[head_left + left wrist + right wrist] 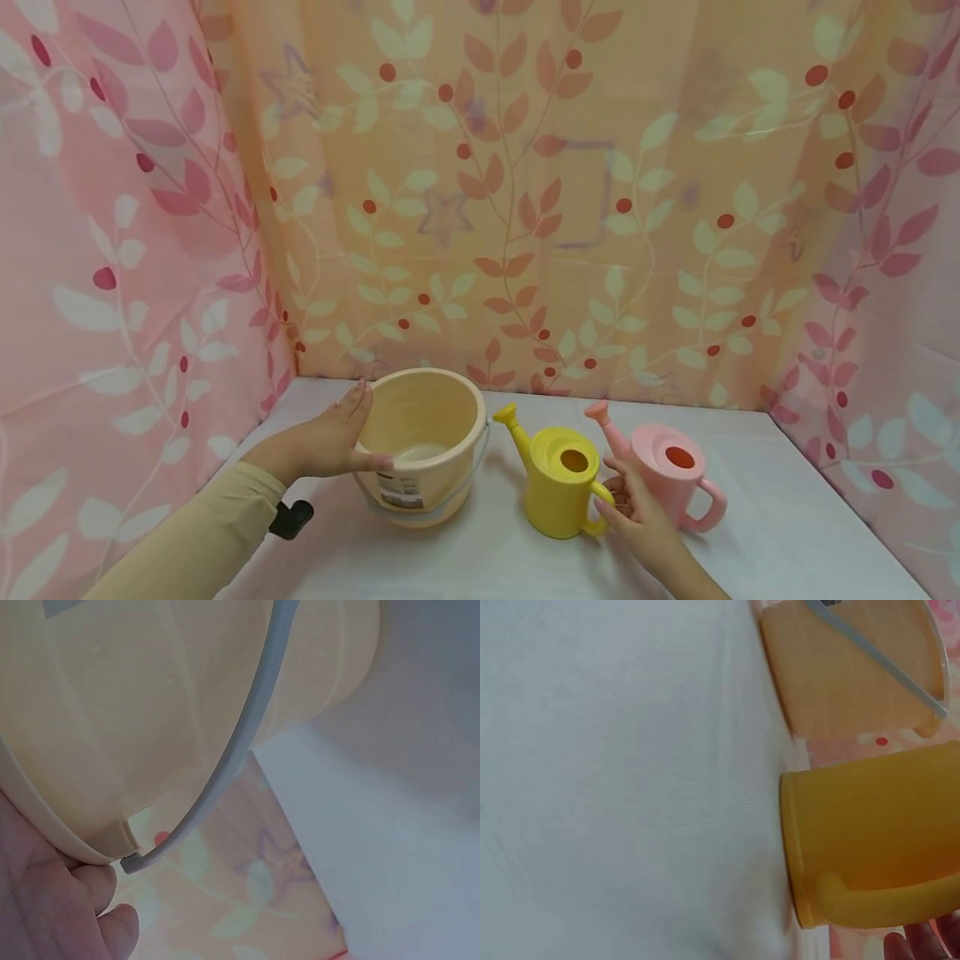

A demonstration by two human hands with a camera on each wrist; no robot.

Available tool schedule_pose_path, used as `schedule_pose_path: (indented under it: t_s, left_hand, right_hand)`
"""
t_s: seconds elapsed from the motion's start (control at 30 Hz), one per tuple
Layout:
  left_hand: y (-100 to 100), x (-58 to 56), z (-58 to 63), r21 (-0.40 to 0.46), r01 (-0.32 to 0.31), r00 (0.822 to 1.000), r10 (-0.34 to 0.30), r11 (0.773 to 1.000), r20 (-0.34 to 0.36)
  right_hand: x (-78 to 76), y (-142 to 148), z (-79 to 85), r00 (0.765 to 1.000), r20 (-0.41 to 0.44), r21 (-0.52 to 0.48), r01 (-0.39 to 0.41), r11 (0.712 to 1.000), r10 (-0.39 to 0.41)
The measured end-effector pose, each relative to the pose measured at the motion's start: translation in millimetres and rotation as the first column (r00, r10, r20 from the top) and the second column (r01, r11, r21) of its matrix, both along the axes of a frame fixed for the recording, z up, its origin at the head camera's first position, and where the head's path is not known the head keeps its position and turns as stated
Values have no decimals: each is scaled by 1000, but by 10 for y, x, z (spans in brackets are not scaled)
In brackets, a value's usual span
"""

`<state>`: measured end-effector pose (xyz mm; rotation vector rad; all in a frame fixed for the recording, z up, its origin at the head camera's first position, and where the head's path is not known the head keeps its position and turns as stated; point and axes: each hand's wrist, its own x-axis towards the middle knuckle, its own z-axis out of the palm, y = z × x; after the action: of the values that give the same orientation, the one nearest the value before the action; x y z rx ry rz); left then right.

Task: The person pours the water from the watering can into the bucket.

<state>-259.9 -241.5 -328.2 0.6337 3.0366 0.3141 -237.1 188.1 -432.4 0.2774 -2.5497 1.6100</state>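
Note:
A cream bucket (438,487) with a grey bail handle (225,765) stands upright. My left hand (330,437) rests against its left rim, fingers extended along the side and thumb lying over the front edge. Right of the bucket is a yellow watering can (547,492), spout toward the upper left. Beside its handle (885,904) is my right hand (637,517), thumb close to the handle and fingers behind it, not visibly closed round it. Just behind that hand stands a pink watering can (660,467). The right wrist view catches only fingertips (922,941).
All stand on a white-covered table (787,500). Patterned cloth hangs behind (510,208) and at both sides. A small black object (291,519) shows beside the left sleeve (202,525).

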Motion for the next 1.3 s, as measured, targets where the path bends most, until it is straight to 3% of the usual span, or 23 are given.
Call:
schedule_pose_path:
  t_s: [0.2, 0.33, 0.5, 0.77, 1.03, 1.13, 1.3]
  left_hand:
    - [-14, -5, -16, 12, -4, 1000, 4, 1000, 14]
    - [-1, -24, -30, 8, -3, 1000, 3, 1000, 20]
    - [28, -23, -37, 4, -2, 1000, 2, 1000, 26]
    - [7, 2, 5, -15, -12, 1000, 12, 1000, 29]
    - [9, 20, 32, 9, -21, 999, 20, 1000, 27]
    - [10, 26, 14, 16, -23, 999, 22, 1000, 32]
    - [17, 16, -2, 15, -21, 999, 21, 1000, 24]
  right_hand:
    - [3, -67, -79, 1000, 26, -88, 15, 996, -13]
    - [1, -56, -146, 997, 15, -149, -68, 986, 71]
    - [-10, -9, -187, 975, 101, -224, -172, 959, 199]
    - [-34, -47, -224, 958, 223, -238, -127, 963, 182]
    - [-53, -68, -249, 942, 157, -325, -233, 916, 296]
    - [-55, -101, -288, 954, 125, -347, -217, 913, 274]
    - [-37, -165, -350, 983, 61, -370, -138, 919, 172]
